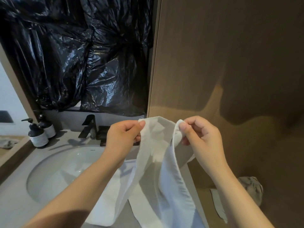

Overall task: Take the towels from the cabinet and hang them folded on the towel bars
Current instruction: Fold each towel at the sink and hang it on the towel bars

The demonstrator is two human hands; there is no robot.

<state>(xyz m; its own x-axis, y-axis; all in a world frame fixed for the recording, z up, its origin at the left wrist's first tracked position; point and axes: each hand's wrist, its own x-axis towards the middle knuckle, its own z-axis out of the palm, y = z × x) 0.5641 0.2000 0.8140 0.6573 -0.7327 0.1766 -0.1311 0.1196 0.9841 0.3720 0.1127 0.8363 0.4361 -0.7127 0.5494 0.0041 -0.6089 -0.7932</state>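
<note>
Towel (pixel 158 170) is up in the air, strung between both hands in front of the wooden panel (pixel 222 63) and just right of the sink (pixel 54 170). Its top edge runs side to side from one hand to the other, and the long axis drops straight down from there. The lower part drapes over the worktop (pixel 14 195) edge and out of the bottom of the shot.

Left hand (pixel 122 137) has thumb and curled fingers pinching one end of the top edge. Right hand (pixel 202 139) is pinching the other end, where the hem looks rolled over a bit. The hands are at about the same height with a short slack span of cloth sagging between them, so neither is really nearer.

My guess is the next move is a lengthwise fold, bringing the two pinched ends together. No towel bar is in view, so I can't tell which way it has to go after that.
</note>
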